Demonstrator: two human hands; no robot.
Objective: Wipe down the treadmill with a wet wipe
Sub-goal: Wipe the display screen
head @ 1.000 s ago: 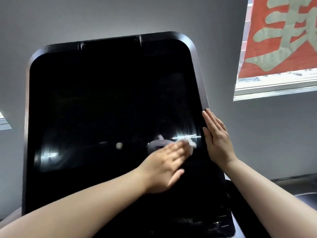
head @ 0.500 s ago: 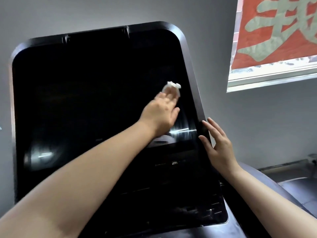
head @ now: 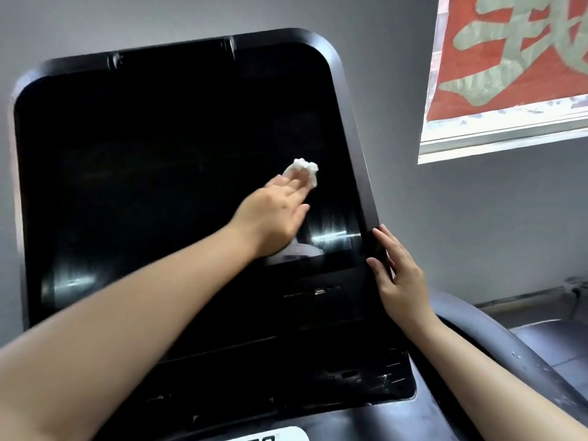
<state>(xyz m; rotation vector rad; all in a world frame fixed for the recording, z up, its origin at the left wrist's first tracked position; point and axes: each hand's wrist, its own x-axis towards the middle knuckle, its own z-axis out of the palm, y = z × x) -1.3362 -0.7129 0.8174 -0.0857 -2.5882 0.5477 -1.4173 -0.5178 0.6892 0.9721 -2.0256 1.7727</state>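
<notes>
The treadmill console point(head: 178, 148) carries everything here: a tall black glossy screen panel with rounded top corners, tilted back, its glass dark apart from pale streaked reflections near the lower left corner and the lower right edge. A crumpled white wet wipe point(head: 304, 171) lies pressed against the glass in the right half, nearer the right edge than the left and about midway up. The fingers point(head: 294, 186) of the left hand point(head: 273, 218) lie flat over its lower part. The right hand point(head: 397, 278) rests with flat fingers against the console's right edge, low down. Below the screen, a narrow slot and small port sit near the right edge.
</notes>
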